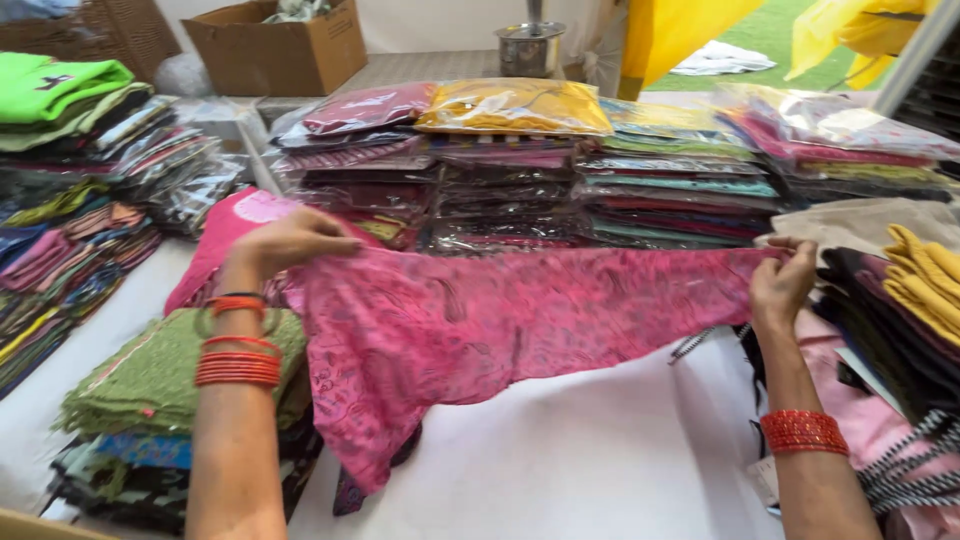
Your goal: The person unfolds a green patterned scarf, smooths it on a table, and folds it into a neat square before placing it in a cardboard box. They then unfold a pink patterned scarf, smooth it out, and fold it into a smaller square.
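A pink patterned cloth (500, 315) is stretched wide between my two hands above a white surface (580, 460). My left hand (290, 240) pinches its upper left edge. My right hand (782, 275) grips its upper right corner. The cloth's lower left part hangs down in a loose fold. Both my wrists wear red bangles.
Stacks of plastic-wrapped folded garments (600, 170) line the back. A green folded pile (150, 375) lies under my left arm. More folded cloth, yellow and black (910, 290), sits at right. A cardboard box (280, 45) and a steel pot (530, 45) stand behind.
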